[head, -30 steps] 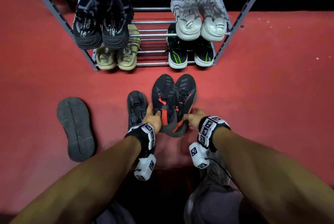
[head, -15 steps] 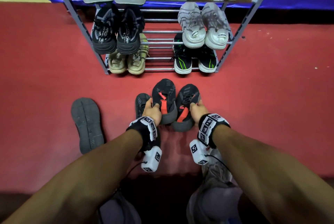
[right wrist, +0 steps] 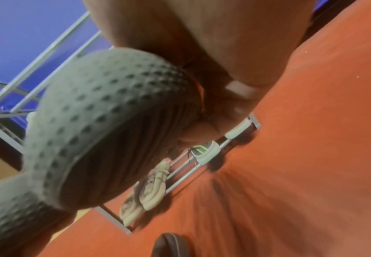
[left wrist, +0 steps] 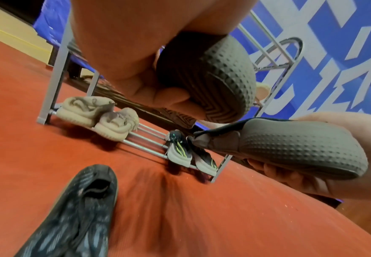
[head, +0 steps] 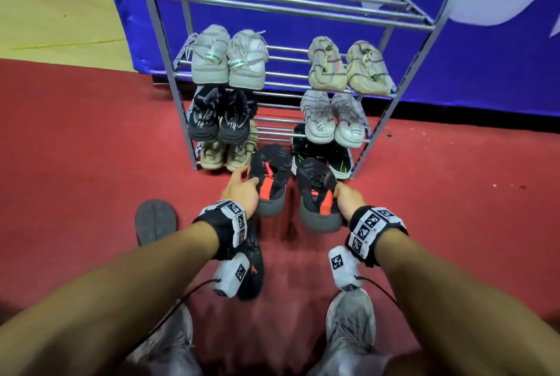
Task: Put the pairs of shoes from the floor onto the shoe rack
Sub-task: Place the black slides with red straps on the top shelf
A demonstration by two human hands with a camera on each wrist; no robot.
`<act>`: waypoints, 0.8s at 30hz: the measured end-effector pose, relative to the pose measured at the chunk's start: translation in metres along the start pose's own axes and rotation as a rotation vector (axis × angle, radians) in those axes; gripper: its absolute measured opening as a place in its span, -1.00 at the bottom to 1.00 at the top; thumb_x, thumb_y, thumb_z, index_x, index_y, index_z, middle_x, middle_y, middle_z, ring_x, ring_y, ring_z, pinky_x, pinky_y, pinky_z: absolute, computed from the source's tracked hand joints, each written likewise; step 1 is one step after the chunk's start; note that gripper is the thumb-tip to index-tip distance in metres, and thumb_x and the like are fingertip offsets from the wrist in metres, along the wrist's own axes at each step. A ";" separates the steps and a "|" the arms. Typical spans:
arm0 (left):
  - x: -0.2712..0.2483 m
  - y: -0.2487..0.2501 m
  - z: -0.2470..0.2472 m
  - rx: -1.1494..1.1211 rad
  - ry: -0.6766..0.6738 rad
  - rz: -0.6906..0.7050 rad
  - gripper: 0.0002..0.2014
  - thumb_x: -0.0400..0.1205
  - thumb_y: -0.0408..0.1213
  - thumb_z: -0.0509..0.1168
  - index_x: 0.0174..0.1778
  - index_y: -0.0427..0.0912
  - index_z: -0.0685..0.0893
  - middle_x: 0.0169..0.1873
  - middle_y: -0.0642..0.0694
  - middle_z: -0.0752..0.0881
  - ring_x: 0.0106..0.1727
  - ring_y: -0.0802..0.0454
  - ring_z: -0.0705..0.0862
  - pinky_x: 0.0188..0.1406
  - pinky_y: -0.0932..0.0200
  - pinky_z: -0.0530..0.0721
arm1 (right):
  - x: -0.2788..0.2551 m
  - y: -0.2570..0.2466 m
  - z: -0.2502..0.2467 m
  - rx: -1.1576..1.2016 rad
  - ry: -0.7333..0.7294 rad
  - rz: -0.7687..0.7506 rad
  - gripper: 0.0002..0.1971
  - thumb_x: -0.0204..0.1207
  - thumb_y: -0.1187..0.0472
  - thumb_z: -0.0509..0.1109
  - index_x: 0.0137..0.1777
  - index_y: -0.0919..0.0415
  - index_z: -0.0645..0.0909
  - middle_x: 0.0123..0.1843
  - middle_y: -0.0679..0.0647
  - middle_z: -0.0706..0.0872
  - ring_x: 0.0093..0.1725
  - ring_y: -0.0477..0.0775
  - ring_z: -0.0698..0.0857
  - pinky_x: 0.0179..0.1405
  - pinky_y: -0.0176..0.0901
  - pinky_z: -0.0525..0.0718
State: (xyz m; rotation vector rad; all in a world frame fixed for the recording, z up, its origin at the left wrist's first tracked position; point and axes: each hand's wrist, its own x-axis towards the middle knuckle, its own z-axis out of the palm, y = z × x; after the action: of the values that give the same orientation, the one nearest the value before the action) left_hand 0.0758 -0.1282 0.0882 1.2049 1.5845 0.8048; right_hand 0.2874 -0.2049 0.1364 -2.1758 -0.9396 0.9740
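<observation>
Black knit with an orange tongue: two matching sneakers are off the floor, one in each hand, both with their long axes running near to far and toes aimed at the shoe rack (head: pixel 403 78). The left sneaker (head: pixel 269 175) hangs beyond the left hand (head: pixel 241 193), whose grip pinches the heel collar, thumb inside the opening and fingers wrapped under the grey dimpled heel, as the left wrist view shows. The right sneaker (head: pixel 318 196) sits a little nearer and to the right, apart from its mate; the right hand (head: pixel 348 198) has its grip curled around the collar at the heel, so the shoe juts forward from the fingers. Both toes hover just before the rack's bottom tier.

Counting the rack: four tiers of metal bars. The top tier carries nothing. Below it sit a white pair (head: pixel 228 59) on the left and a beige pair (head: pixel 348 68) on the right. Next down, a black pair (head: pixel 218 116) left, a pale grey pair (head: pixel 333 118) right. On the bottom, a tan pair (head: pixel 224 153) left and a black pair with green stripes (head: pixel 336 163) right. Six pairs shelved.

On the red floor (head: pixel 91 163) two more dark shoes lie: one sole-up (head: pixel 155 219) at the near left, one upright black shoe (head: pixel 253 266) under the left wrist. The person's own grey sneakers (head: pixel 351 324) stand nearest.
</observation>
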 end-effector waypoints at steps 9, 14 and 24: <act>0.002 0.055 -0.042 -0.056 -0.071 0.197 -0.61 0.63 -0.70 0.17 0.40 -0.74 0.40 0.07 -0.25 0.63 -0.17 0.44 0.72 -0.07 0.59 0.53 | -0.054 -0.068 -0.036 0.081 0.039 -0.199 -0.68 0.58 0.28 0.12 -0.43 0.10 0.32 -0.09 0.25 0.53 -0.07 0.13 0.45 -0.05 -0.08 0.39; -0.043 0.112 -0.064 -0.094 -0.068 0.188 -0.62 0.69 -0.41 0.24 0.46 -0.27 0.57 0.20 -0.23 0.70 0.15 -0.10 0.64 -0.05 0.31 0.46 | -0.077 -0.101 -0.054 0.090 0.102 -0.406 -0.87 0.29 0.23 0.05 -0.38 0.24 0.37 -0.21 0.24 0.46 -0.25 0.15 0.41 -0.28 -0.13 0.35; -0.051 0.193 -0.092 -0.225 0.088 0.317 -0.58 0.64 -0.19 0.25 0.45 0.00 0.58 0.15 -0.05 0.73 -0.04 -0.03 0.71 -0.15 0.12 0.58 | -0.084 -0.162 -0.077 0.500 0.092 -0.534 -0.63 0.36 0.31 0.11 0.02 0.08 0.69 -0.36 0.06 0.55 -0.35 0.08 0.51 -0.33 -0.10 0.45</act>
State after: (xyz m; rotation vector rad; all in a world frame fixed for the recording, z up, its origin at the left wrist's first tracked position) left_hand 0.0546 -0.1155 0.3066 1.2853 1.3449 1.2207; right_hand 0.2481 -0.1914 0.3299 -1.4371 -1.0265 0.7367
